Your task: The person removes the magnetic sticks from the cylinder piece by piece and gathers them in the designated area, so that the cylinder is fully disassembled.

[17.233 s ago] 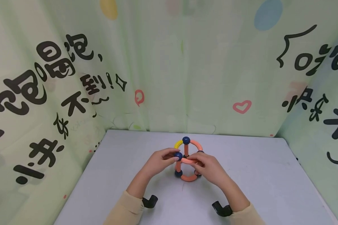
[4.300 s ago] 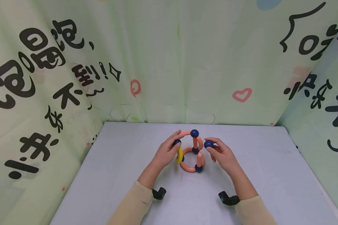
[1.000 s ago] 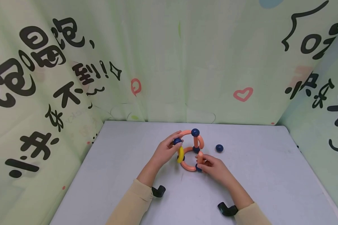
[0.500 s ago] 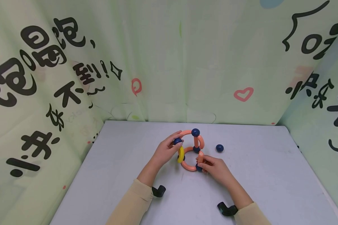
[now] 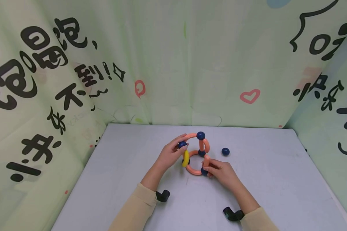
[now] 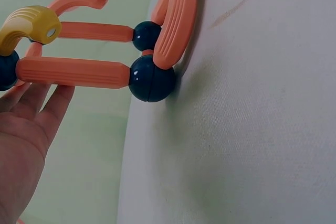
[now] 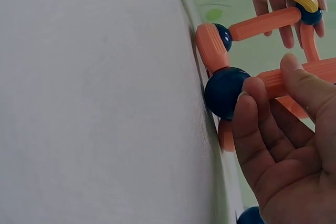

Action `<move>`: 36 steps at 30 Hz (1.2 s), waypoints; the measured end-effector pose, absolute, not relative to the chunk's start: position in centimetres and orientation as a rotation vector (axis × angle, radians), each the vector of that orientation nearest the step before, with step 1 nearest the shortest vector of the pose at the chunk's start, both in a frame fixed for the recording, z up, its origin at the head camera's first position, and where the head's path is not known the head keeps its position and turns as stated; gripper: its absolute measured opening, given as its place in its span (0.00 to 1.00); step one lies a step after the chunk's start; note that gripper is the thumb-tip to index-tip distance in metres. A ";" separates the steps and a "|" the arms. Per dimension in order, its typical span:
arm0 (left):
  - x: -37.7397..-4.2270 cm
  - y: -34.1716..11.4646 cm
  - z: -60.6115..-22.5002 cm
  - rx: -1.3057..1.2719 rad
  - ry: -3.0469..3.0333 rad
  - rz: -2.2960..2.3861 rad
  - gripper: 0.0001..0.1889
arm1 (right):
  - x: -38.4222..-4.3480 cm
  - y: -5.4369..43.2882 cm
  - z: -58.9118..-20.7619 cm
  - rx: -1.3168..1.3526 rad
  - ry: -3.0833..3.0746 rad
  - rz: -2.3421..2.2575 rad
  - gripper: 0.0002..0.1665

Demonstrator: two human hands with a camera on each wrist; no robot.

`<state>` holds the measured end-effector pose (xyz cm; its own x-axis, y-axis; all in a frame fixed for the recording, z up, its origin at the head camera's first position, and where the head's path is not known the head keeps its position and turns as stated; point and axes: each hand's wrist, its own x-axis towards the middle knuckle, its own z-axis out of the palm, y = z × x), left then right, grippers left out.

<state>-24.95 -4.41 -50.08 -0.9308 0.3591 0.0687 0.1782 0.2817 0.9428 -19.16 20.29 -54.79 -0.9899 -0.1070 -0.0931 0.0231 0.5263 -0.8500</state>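
A frame of magnetic sticks and balls, orange sticks joined by dark blue balls, stands on the table. My left hand (image 5: 170, 154) holds its upper left blue ball (image 5: 182, 145) between thumb and fingers; the yellow curved stick (image 5: 186, 159) hangs from that ball. At the front right, my right hand (image 5: 222, 172) pinches an upright orange stick (image 5: 206, 160) just above a bottom blue ball (image 7: 227, 93). The stick's top leans slightly to the right and bears no ball. Another blue ball (image 5: 200, 135) tops the rear upright.
A loose blue ball (image 5: 225, 151) lies on the white table (image 5: 266, 179), right of the frame and behind my right hand. A patterned pale green curtain (image 5: 214, 64) borders the table at the back and sides. Each wrist wears a black bracket (image 5: 163, 196).
My right hand, which held a blue ball, has set it down on the table and now grips the front right stick. That stick has tilted slightly rightward. My left hand keeps its hold.
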 end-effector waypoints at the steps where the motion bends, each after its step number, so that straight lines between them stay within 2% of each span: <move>1: -25.0 -4.4 -50.1 0.506 2.386 1.721 0.22 | -19.1 20.3 -54.8 -0.066 2.615 -1.480 0.21; 12: -24.9 -4.4 -50.0 0.516 2.390 1.720 0.22 | -19.2 20.2 -54.4 -0.022 2.574 -1.542 0.23; 23: -24.9 -4.3 -50.1 0.482 2.385 1.717 0.23 | -19.3 21.9 -53.0 0.013 2.773 -1.366 0.13; 25: -24.9 -4.3 -50.1 0.469 2.391 1.712 0.22 | -19.4 22.7 -52.6 0.021 2.809 -1.354 0.16; 32: -24.9 -4.3 -50.1 0.465 2.388 1.714 0.22 | -20.1 25.9 -51.8 0.108 2.810 -1.395 0.39; 36: -25.0 -4.3 -50.1 0.456 2.396 1.702 0.21 | -20.6 27.6 -51.8 0.075 2.850 -1.377 0.45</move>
<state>-24.98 -4.30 -50.13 -0.9395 0.3403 0.0400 0.1499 0.3031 0.9411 -20.56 27.64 -51.75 -0.9986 0.0534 0.0018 0.0318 0.6205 -0.7836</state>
